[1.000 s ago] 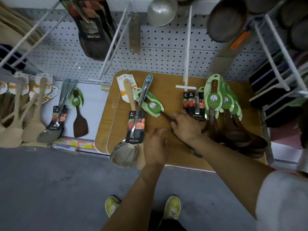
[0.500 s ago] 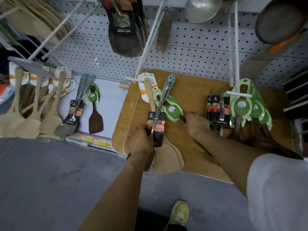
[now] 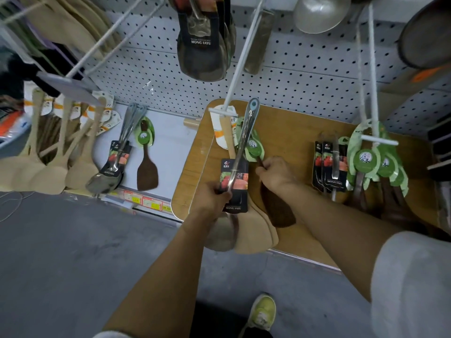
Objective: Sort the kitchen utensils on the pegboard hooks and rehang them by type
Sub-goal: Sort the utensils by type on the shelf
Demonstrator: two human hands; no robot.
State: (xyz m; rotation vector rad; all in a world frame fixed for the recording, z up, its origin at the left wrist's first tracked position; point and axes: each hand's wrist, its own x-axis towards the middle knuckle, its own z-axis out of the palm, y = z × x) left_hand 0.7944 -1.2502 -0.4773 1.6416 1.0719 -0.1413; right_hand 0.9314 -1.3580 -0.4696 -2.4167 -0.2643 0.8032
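Below the white pegboard, at the middle hook, a mixed bunch of utensils hangs in front of a wooden board. Left hand clenched around the lower handle of a steel spoon, at its black label card; spoon's handle tip sits just beside the hook's white end bar. Spoon bowl partly hidden behind the left wrist. Right hand pinches the handle of a dark wooden spatula just below its green tag; the blade hangs beneath the right forearm. Pale wooden spatulas hang on the same hook, behind both. To the right, a second hook carries green-tagged dark spoons, with black-carded steel utensils just beside them on the left. Far left, pale wooden spatulas, a steel spoon cluster and one dark spatula hang apart. Grey floor, one yellow-green shoe near.
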